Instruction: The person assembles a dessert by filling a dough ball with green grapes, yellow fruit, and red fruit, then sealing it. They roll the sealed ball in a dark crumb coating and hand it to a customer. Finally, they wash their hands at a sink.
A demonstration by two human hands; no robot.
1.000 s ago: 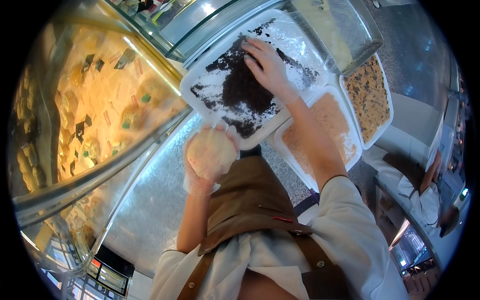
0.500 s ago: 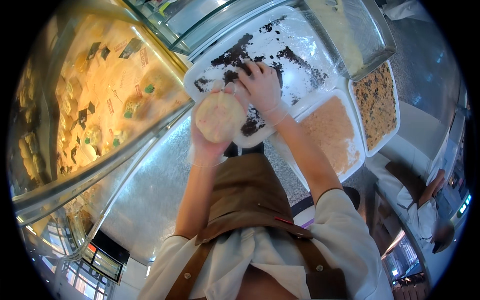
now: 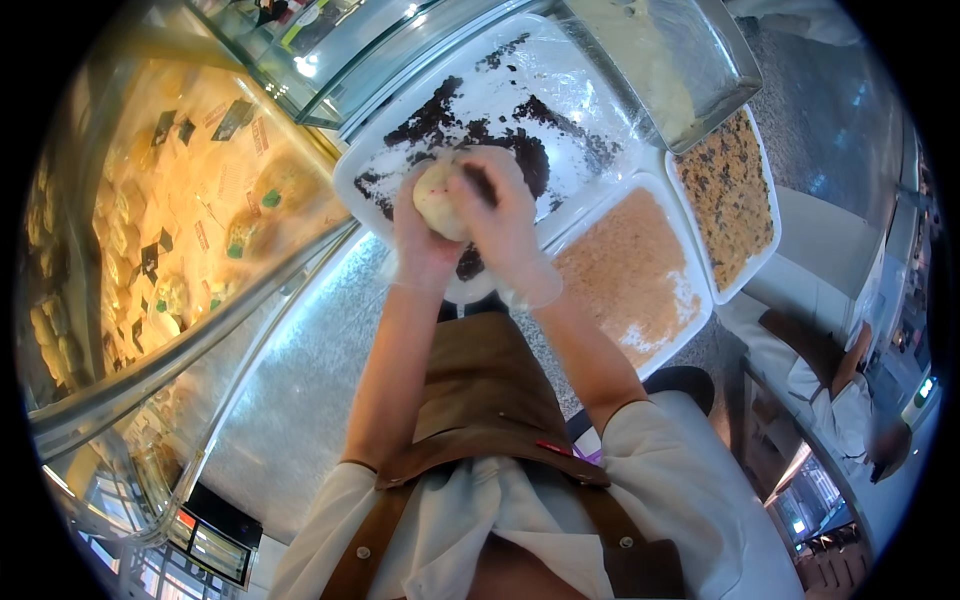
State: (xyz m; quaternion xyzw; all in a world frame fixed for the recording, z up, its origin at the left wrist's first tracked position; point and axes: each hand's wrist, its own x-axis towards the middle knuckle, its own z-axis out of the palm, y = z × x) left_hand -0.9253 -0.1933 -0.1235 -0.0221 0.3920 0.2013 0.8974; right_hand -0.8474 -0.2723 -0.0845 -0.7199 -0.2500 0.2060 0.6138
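The dough (image 3: 437,203) was above the near left part of the tray (image 3: 345,185) of dark crumbs (image 3: 425,118), with the powder (image 3: 625,265) to the right. The left hand's (image 3: 425,235) grip was closed around it; the right hand (image 3: 500,210) curled against its right side, though whether it gripped or only pressed, I couldn't tell. The dough seemed soft, fairly light and easily dented, best cupped from below with a broad palm.

The head-worn view (a bowed fisheye) looks down from close above, brown apron (image 3: 470,390) at six o'clock, white tray (image 3: 482,98) toward twelve.
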